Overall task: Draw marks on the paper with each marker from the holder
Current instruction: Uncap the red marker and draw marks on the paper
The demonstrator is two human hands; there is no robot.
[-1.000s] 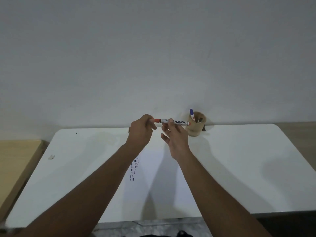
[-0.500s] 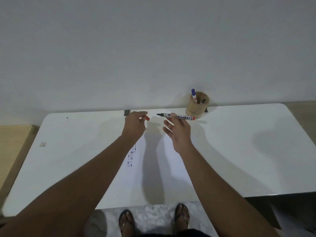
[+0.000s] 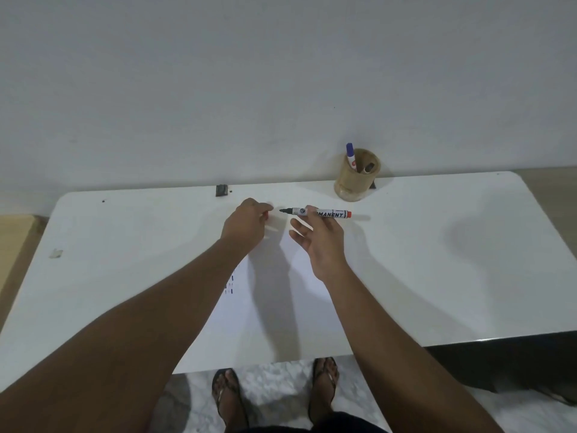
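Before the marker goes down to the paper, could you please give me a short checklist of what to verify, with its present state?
1. Cap off the marker, tip bare: ok.
2. Right hand has a grip on the marker: ok, pinched mid-barrel, lying level above the table.
3. Cap secured in the left hand: cannot tell, the fist hides nearly all of it.
4. Paper has free space right of the existing marks: ok.
5. Holder upright, other markers inside: ok.

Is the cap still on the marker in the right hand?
No: the marker in the right hand shows its bare dark tip.
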